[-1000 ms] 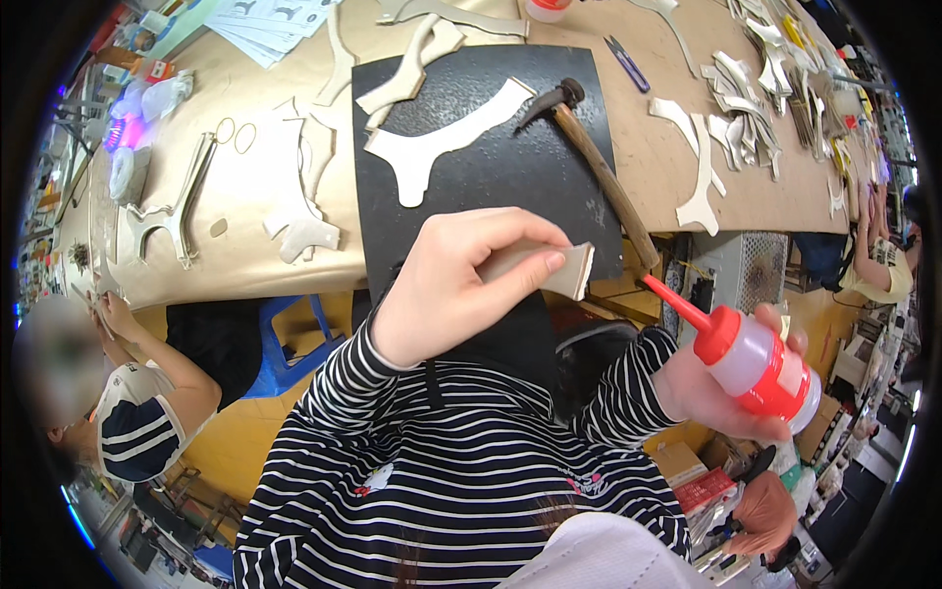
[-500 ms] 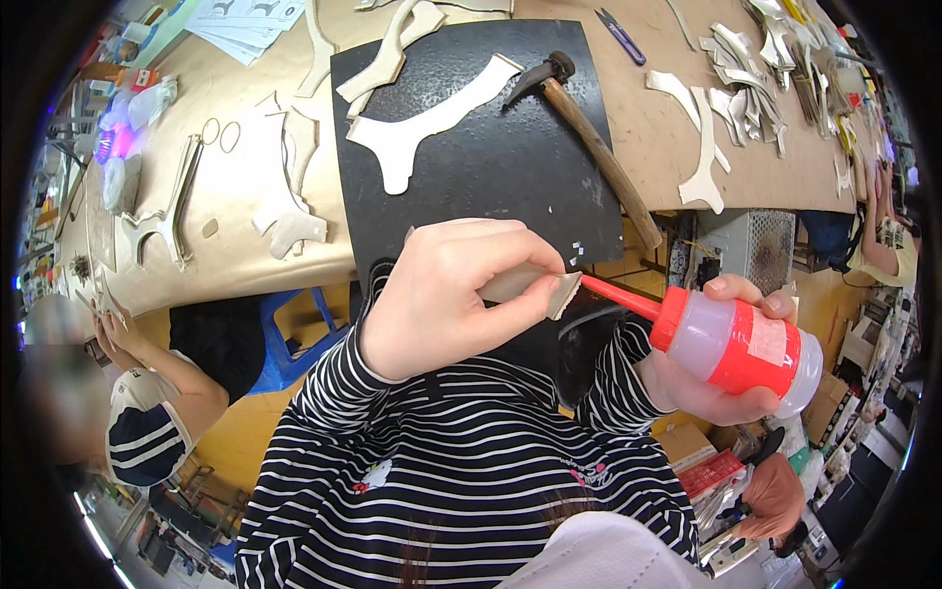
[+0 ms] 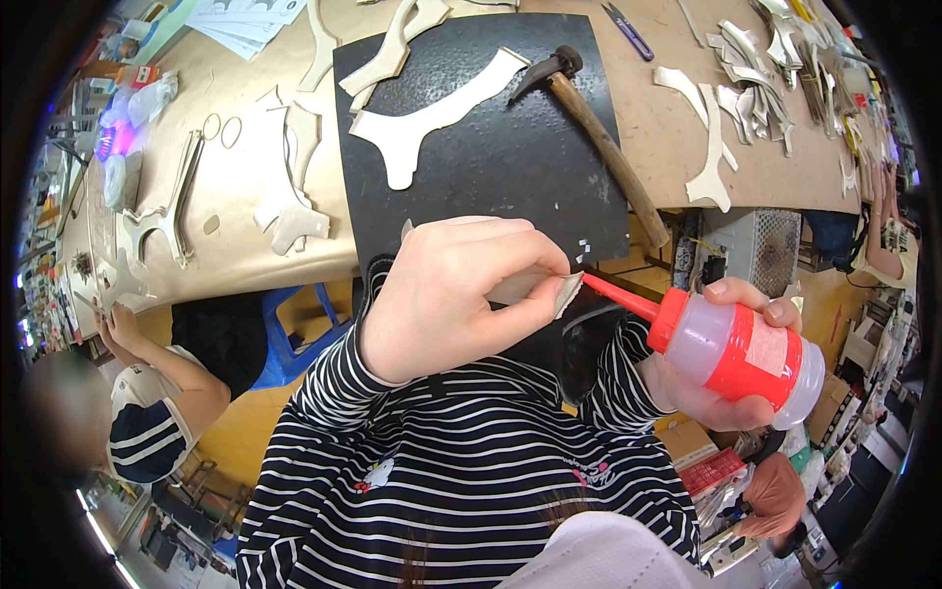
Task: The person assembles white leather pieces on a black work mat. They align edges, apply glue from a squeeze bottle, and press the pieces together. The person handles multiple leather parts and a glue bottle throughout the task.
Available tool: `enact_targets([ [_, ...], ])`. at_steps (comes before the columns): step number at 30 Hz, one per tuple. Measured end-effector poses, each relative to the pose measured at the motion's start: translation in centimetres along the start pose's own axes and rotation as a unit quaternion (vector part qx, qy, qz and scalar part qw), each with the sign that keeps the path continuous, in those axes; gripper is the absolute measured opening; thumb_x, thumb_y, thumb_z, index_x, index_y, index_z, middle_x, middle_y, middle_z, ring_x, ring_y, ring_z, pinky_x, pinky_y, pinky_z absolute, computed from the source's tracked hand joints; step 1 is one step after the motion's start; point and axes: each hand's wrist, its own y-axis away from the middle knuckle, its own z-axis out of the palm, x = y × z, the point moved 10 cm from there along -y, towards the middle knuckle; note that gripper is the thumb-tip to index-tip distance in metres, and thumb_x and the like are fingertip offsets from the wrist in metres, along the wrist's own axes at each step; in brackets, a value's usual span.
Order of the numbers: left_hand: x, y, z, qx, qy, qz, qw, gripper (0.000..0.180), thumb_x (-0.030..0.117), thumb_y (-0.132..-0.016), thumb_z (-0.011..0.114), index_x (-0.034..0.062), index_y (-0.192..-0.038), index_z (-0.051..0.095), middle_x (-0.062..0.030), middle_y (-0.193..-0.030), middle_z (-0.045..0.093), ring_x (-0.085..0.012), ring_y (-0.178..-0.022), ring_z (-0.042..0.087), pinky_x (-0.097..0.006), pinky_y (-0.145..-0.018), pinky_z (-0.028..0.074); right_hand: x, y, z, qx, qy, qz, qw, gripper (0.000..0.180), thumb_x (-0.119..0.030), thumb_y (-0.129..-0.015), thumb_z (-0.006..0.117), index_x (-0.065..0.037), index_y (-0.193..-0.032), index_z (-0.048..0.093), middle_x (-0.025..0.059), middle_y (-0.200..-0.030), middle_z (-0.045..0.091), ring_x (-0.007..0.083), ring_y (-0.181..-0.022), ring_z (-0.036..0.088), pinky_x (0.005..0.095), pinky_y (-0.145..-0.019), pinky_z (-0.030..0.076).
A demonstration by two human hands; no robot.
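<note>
My left hand [image 3: 461, 294] is closed, its thumb and forefinger pinching a cream, leather-like piece [image 3: 568, 294] by its narrow end. Most of that piece is hidden behind the hand. In my right hand [image 3: 726, 407] lies a squeeze bottle [image 3: 721, 344], whitish and see-through with a red band, its fingers wrapped around it. The bottle's long red nozzle [image 3: 618, 296] points left, and its tip meets the end of the pinched piece or is very near it. Beyond my hands, a flat cream Y-shaped piece [image 3: 422, 118] rests on a black mat [image 3: 471, 196].
A wooden-handled hammer [image 3: 603, 137] lies across the mat's right side. Dark snips [image 3: 628, 31] lie past it, with a pile of cut pieces [image 3: 751, 74] farther right. More cream pieces [image 3: 294, 177] are on the left. A co-worker [image 3: 162, 412] sits at the left by a blue stool [image 3: 289, 344].
My hands stay nearly in place; the end of the pinched piece has tilted slightly at the nozzle tip. The view has shifted a little, and the co-worker's hands on the left have moved.
</note>
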Motion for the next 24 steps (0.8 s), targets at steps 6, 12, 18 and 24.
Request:
enact_targets([
  [6, 0.1, 0.0, 0.0, -0.007, -0.015, 0.011, 1.0, 0.009, 0.001, -0.074, 0.068, 0.0032, -0.082, 0.068, -0.0083, -0.069, 0.062, -0.023, -0.06, 0.061, -0.032, -0.056, 0.047, -0.2, 0.1, 0.2, 0.016, 0.085, 0.011, 0.996, 0.083, -0.064, -0.081, 0.069, 0.006, -0.117, 0.04, 0.0332, -0.093, 0.061, 0.0301, -0.074, 0.064, 0.0309, -0.06, 0.057],
  [12, 0.2, 0.0, 0.0, -0.007, -0.024, 0.016, 1.0, 0.01, 0.001, -0.072, 0.068, 0.0041, -0.082, 0.068, -0.008, -0.069, 0.062, -0.0237, -0.061, 0.062, -0.032, -0.057, 0.048, -0.6, -0.3, 0.9, -0.041, 0.093, 0.009, 0.995, 0.084, -0.063, -0.081, 0.069, 0.008, -0.115, 0.041, 0.0269, -0.101, 0.058, 0.0343, -0.078, 0.064, 0.033, -0.063, 0.057],
  [18, 0.3, -0.1, 0.0, -0.007, -0.033, 0.021, 0.999, 0.01, 0.001, -0.072, 0.068, 0.0043, -0.082, 0.068, -0.0082, -0.069, 0.062, -0.0242, -0.062, 0.062, -0.032, -0.058, 0.048, -0.7, -0.2, 1.4, -0.062, 0.062, 0.004, 0.996, 0.083, -0.06, -0.081, 0.072, 0.008, -0.115, 0.041, 0.0248, -0.108, 0.054, 0.0361, -0.081, 0.064, 0.0347, -0.066, 0.057],
  [24, -0.3, -0.1, -0.1, 0.0, -0.034, 0.004, 0.999, 0.009, 0.001, -0.073, 0.068, 0.0028, -0.082, 0.067, -0.009, -0.07, 0.063, -0.0238, -0.062, 0.063, -0.032, -0.058, 0.048, 0.0, -1.0, 3.2, -0.198, 0.051, 0.096, 0.974, 0.083, -0.054, -0.077, 0.079, 0.002, -0.123, 0.038, 0.0377, -0.112, 0.056, 0.0347, -0.092, 0.064, 0.0356, -0.076, 0.056],
])
